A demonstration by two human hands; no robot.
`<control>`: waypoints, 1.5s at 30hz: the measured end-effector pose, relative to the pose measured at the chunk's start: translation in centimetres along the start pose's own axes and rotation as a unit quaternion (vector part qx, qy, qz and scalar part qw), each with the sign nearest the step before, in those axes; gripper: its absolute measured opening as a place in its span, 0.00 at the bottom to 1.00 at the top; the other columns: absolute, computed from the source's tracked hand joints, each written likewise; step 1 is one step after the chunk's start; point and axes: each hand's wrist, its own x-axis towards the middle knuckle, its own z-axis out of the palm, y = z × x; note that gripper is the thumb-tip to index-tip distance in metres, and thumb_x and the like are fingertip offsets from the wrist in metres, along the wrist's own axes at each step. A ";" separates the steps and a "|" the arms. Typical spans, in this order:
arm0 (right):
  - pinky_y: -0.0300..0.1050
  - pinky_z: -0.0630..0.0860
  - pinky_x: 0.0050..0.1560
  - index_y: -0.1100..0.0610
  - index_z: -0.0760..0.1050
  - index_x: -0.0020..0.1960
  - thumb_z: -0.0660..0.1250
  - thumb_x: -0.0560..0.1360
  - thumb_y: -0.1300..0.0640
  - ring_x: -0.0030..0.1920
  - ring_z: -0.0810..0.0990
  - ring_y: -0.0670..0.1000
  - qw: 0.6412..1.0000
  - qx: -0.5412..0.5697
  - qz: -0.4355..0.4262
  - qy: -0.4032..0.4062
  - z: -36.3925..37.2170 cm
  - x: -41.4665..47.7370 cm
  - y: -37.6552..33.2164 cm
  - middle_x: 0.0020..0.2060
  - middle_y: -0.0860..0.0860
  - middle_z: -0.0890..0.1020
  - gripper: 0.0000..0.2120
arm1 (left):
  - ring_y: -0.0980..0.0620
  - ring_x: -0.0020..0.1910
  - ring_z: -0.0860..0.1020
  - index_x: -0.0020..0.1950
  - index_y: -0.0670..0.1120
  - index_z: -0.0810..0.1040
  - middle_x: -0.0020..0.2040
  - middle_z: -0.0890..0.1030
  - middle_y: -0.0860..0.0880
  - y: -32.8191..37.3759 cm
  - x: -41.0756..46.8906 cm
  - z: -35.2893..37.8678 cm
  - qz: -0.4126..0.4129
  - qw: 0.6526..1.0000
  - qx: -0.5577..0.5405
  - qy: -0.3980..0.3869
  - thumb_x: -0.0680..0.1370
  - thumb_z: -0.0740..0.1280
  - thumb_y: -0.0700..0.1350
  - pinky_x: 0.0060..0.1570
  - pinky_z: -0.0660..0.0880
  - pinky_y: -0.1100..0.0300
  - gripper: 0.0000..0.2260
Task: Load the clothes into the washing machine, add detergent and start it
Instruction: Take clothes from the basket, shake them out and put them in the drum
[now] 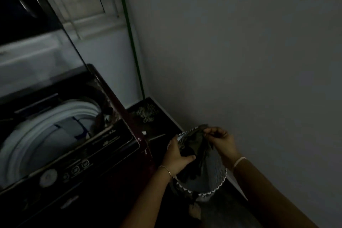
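Pinching garment [195,146] at one o'clock with right hand [221,141] fingertips. Gripping its nine-o'clock side with curled left hand [178,156] fingers, over basket [214,174].

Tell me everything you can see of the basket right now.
The basket is grey, textured, apparently fabric, edged with white zigzag trim. It sits low beside the washer, by the wall, holding dark clothes. The left hand grips clothes at its rim; the right hand pinches olive cloth above it.

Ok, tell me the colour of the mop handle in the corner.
The mop handle is green; the head view shows it.
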 end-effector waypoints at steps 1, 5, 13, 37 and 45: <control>0.36 0.79 0.40 0.60 0.79 0.39 0.66 0.71 0.76 0.34 0.82 0.42 1.000 0.014 -0.004 0.002 0.0 -0.5 -1.5 0.31 0.46 0.84 0.13 | 0.51 0.70 0.67 0.73 0.54 0.57 0.71 0.68 0.49 0.7 -0.1 -0.2 0.012 1.000 0.007 -0.010 0.57 0.77 0.57 0.70 0.67 0.51 0.49; 0.35 0.78 0.37 0.59 0.77 0.42 0.64 0.74 0.73 0.36 0.80 0.46 0.995 0.092 -0.003 -0.027 0.3 -2.8 -8.4 0.34 0.51 0.82 0.10 | 0.50 0.67 0.69 0.68 0.50 0.65 0.66 0.68 0.49 3.7 -0.2 -0.8 0.091 0.993 0.078 -0.008 0.58 0.78 0.58 0.67 0.69 0.53 0.43; 0.42 0.76 0.40 0.56 0.74 0.40 0.60 0.76 0.68 0.39 0.78 0.51 0.967 0.224 0.015 -0.120 1.5 -5.1 -17.8 0.37 0.54 0.78 0.10 | 0.57 0.69 0.68 0.74 0.52 0.56 0.70 0.68 0.56 9.6 0.1 -3.2 0.184 0.982 0.047 0.012 0.52 0.81 0.62 0.70 0.67 0.56 0.57; 0.49 0.82 0.42 0.61 0.79 0.32 0.64 0.78 0.56 0.32 0.83 0.54 0.925 0.294 0.087 -0.224 2.8 -3.0 -24.1 0.33 0.58 0.83 0.17 | 0.43 0.56 0.77 0.62 0.41 0.76 0.60 0.78 0.41 19.4 -2.2 -6.4 0.095 0.715 -0.674 0.158 0.83 0.57 0.48 0.61 0.72 0.49 0.15; 0.49 0.81 0.45 0.57 0.74 0.63 0.70 0.70 0.52 0.52 0.83 0.58 0.929 0.215 0.103 -0.283 5.8 -2.3 -17.9 0.55 0.58 0.83 0.23 | 0.45 0.45 0.77 0.48 0.41 0.78 0.42 0.83 0.42 21.7 -5.7 -7.0 0.090 0.728 -0.664 0.146 0.83 0.55 0.51 0.45 0.74 0.51 0.17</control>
